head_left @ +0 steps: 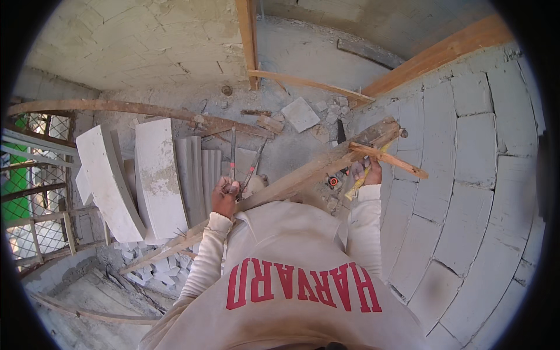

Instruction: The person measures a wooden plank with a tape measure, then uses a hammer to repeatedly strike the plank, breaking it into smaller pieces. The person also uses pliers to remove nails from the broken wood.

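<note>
My left hand (224, 195) is closed around the near end of a pair of pincers (252, 169). Their two long grey legs, each with a red band, spread apart and point away from me. Across the front of my body runs a long, rough wooden beam (303, 175), from lower left to upper right, with my left hand just beside it. My right hand (371, 172) grips a narrow yellow strip-like tool (357, 185); its kind is unclear. Beside those fingers a short wooden slat (399, 161) lies across the beam's far end.
Pale blocks (160, 175) stand stacked at left, near a mesh window (38, 192). A block wall (455, 192) rises at right. Rubble and a flat block piece (300, 114) lie ahead, with a round orange-and-black object (333, 181) beyond the beam. A wooden post (248, 41) stands farther off.
</note>
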`<control>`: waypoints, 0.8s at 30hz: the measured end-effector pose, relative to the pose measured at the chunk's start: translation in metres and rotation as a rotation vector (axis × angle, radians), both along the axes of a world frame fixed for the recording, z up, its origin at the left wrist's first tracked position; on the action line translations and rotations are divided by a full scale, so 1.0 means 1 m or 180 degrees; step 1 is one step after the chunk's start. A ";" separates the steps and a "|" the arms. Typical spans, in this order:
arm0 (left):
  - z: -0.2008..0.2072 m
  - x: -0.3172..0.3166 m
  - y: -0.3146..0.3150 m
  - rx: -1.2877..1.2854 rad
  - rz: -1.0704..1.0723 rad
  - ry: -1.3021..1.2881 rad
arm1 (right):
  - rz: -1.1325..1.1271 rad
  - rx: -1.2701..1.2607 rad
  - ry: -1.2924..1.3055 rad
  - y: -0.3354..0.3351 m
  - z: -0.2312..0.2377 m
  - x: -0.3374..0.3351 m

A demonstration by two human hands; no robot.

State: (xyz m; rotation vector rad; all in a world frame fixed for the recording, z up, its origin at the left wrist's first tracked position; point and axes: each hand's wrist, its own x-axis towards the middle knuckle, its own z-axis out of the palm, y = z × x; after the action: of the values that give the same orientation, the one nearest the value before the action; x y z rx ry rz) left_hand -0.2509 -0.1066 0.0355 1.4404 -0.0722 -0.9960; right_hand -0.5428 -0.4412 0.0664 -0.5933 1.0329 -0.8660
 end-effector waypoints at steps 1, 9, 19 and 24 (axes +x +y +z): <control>-0.003 0.002 0.005 -0.0074 0.0066 -0.0018 | 0.0068 0.0073 0.0143 0.000 -0.001 -0.001; -0.013 -0.005 0.040 0.0267 0.0801 0.0149 | -0.1588 0.0114 0.2029 0.049 0.020 -0.037; -0.046 0.028 0.083 0.0915 0.1310 -0.0236 | -0.1304 -0.2766 0.2574 0.014 0.252 0.001; -0.080 0.020 0.087 0.0940 0.1682 -0.0117 | 0.1696 -0.2911 0.1140 0.060 0.209 0.187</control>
State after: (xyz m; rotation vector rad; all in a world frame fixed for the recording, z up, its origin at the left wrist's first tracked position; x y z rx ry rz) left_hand -0.2310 -0.0197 -0.0440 1.6291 0.4257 -0.5568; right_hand -0.3556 -0.3810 0.2759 -1.7589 0.6815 -0.7301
